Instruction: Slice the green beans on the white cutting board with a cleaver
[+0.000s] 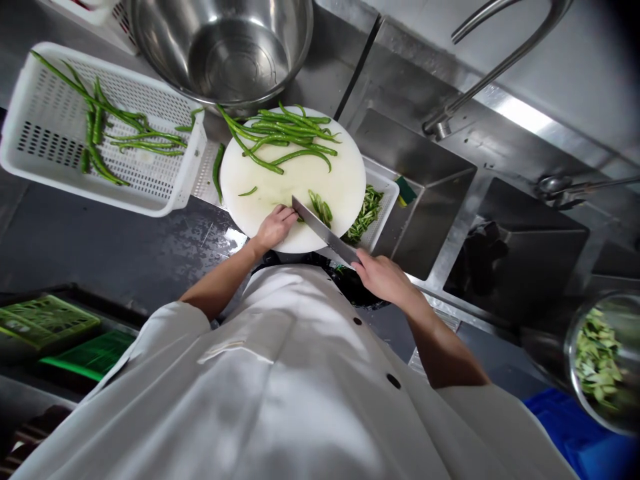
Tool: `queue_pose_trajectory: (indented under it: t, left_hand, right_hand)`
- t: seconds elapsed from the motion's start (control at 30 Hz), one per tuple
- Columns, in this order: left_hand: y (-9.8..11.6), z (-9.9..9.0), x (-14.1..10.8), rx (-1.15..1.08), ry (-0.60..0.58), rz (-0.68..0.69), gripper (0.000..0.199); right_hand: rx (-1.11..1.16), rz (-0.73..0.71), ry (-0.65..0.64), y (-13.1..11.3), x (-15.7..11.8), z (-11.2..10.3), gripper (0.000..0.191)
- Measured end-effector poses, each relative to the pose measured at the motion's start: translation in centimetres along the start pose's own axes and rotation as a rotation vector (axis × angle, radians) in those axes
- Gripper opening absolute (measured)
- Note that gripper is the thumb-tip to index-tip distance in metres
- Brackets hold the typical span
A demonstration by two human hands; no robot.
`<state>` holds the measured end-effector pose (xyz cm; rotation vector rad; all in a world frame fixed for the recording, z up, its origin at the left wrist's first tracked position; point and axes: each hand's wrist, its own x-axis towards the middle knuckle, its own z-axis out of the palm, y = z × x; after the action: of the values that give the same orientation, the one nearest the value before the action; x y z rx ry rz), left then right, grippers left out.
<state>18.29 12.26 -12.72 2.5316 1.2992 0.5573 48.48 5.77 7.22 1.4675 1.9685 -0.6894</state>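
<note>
On the round white cutting board [300,187], my right hand [384,277] is wrapped round the handle of a kitchen knife [327,235]. Its broad blade points up and left across the board. My left hand [276,227] has its fingers bent and pressed down close to the blade's tip, on green chili peppers mostly hidden beneath them. Sliced chili [321,209] lies just beyond the blade. Whole long green chilies [290,133] are heaped on the board's far side, and a small chili piece [248,191] lies alone on the left.
A white perforated basket [165,200] with several chilies stands left. Behind the board is a large steel bowl [235,60]. Right of it, a white basket [383,223] holds cut chilies beside a sink [425,220] with a faucet [490,80]. A pot [573,373] holds cut greens.
</note>
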Motion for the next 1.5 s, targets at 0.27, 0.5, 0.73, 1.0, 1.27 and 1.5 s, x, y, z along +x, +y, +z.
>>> queue_pose_trajectory:
  t: [0.27,0.5,0.73,1.0,1.27,1.5]
  left_hand:
    - [0.1,-0.5,0.0,-0.044,-0.004,0.013,0.041]
    - [0.5,-0.3,0.3,-0.074,-0.021,0.010,0.037]
    - [-5.3,-4.6,-0.9,0.072,0.164,-0.399,0.023]
    - [-6.7,-5.2,-1.4,0.032,0.029,-0.172,0.028]
    - [-0.6,-2.0,-1.3,-0.074,-0.011,-0.018,0.042]
    - [-0.9,-1.6,-1.3,-0.081,0.008,-0.032,0.041]
  right_hand:
    - [0.108,-0.071,-0.022,0.8,0.5,-0.3,0.030]
    - [0.221,-0.106,0.096,-2.1,5.9,1.8,0.036]
    - [0.298,-0.066,0.169,-1.5,4.2,4.2,0.038]
    - [0.683,0.009,0.121,-1.6,4.5,5.6,0.026]
    - [0.742,0.284,0.304,5.0,2.4,5.8,0.030]
    - [0.256,0.082,0.085,-0.8,0.4,4.4,0.042]
